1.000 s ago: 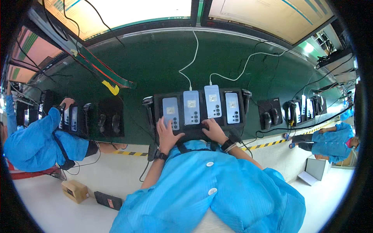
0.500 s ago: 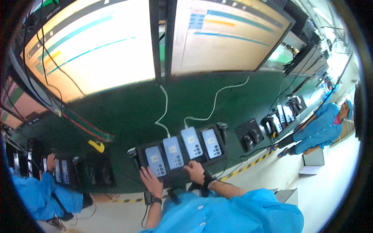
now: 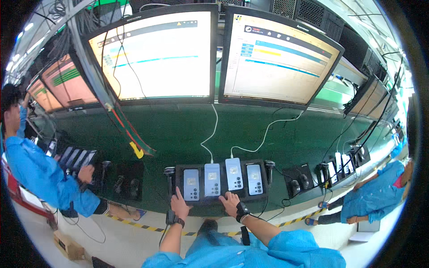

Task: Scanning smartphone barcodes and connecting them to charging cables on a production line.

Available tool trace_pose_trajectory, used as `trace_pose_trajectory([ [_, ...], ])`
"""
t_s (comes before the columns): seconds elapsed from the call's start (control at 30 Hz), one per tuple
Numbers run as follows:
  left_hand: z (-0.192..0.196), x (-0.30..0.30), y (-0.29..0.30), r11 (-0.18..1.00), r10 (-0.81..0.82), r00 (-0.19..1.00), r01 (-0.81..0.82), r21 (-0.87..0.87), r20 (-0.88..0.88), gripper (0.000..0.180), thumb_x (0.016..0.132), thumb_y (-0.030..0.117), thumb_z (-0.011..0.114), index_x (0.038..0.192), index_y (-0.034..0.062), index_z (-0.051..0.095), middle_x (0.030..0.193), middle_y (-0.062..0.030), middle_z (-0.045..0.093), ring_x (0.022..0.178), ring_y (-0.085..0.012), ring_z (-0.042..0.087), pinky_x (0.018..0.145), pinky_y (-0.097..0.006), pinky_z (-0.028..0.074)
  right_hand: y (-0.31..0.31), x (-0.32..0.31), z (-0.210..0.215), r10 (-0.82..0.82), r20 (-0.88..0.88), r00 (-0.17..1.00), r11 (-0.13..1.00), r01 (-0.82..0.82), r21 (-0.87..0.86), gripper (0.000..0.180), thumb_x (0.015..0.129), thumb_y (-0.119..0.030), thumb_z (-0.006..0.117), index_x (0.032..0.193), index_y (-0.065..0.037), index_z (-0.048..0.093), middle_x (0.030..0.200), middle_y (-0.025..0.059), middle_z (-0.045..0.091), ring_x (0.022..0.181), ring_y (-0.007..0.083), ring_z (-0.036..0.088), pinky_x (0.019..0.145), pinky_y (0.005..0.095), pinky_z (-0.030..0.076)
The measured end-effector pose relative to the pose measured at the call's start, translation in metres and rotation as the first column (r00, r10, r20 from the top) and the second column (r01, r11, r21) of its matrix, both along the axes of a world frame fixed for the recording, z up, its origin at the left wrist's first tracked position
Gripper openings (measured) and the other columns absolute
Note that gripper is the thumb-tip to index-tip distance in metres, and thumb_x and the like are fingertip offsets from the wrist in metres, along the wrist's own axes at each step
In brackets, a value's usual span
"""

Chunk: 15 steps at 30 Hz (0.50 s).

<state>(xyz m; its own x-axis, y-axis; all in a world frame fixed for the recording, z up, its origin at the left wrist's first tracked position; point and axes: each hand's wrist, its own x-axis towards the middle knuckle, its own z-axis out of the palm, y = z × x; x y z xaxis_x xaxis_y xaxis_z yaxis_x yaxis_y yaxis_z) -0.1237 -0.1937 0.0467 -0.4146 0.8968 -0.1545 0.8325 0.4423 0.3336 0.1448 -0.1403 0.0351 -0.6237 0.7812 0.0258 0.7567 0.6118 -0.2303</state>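
Four-slot black tray (image 3: 245, 195) lies at the bench's front edge, with light-blue smartphones standing in a row, camera ends toward me. My left hand (image 3: 180, 207) is at the tray's front left corner, beside the leftmost phone (image 3: 191, 182); its index finger stretches forward, thumb apart, holding nothing. My right hand (image 3: 231, 204) has its fingers spread at the tray's front edge, close below the second phone (image 3: 212, 176) and the third phone (image 3: 233, 172). Those two have white cables plugged into their far ends. The rightmost phone (image 3: 254, 181) has no cable visible.
Handheld scanners (image 3: 169, 177) flank the tray. Behind stand two lit monitors (image 3: 156, 58). Computer mice (image 3: 295, 186) lie on a black mat to the right. A yellow-tipped strip (image 3: 136, 150) hangs left. A person in blue (image 3: 42, 165) works at left; another person (image 3: 375, 196) stands right.
The view has tilted up and shifted, showing more of the monitors. My left hand has drawn back from the leftmost phone's lower end. My right hand remains near the tray's front edge.
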Motion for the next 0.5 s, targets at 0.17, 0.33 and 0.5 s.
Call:
trace_pose_trajectory([
  [0.17,-0.015,-0.021,-0.001,0.996,0.017,1.000,-0.015,-0.092,0.022,0.123,0.064,0.020,0.090,0.156,0.0171,0.008,0.113,-0.0246,0.059,0.097,-0.0413,0.063,0.081,-0.048,0.051,-0.007,-0.005,-0.008,-0.040,-0.055,0.998,0.994,0.045,0.096,0.037,0.081,-0.004,0.057,0.117,-0.011,0.059,0.101,0.0131,0.051,0.091,0.0315,0.054,0.079,0.0420,0.042],
  [0.33,-0.074,-0.007,-0.039,0.944,0.172,0.938,-0.245,0.221,0.302,0.083,0.078,0.007,0.074,0.144,-0.0020,0.024,0.111,-0.0244,0.064,0.102,-0.0419,0.063,0.088,-0.046,0.050,-0.047,0.015,0.000,-0.120,-0.328,0.937,0.983,0.159,0.093,0.053,0.079,-0.004,0.060,0.132,-0.008,0.051,0.126,0.0228,0.049,0.117,0.0385,0.050,0.097,0.0464,0.042],
  [0.5,-0.120,0.079,-0.182,0.978,-0.052,0.919,-0.032,0.207,0.390,0.069,0.082,0.015,0.068,0.138,-0.0107,0.036,0.123,-0.0307,0.055,0.117,-0.0416,0.053,0.102,-0.047,0.042,-0.156,0.094,-0.025,-0.452,-0.106,0.886,0.801,0.351,-0.486,0.043,0.081,-0.019,0.065,0.121,-0.005,0.056,0.123,0.0227,0.053,0.117,0.0440,0.051,0.092,0.0503,0.049],
])
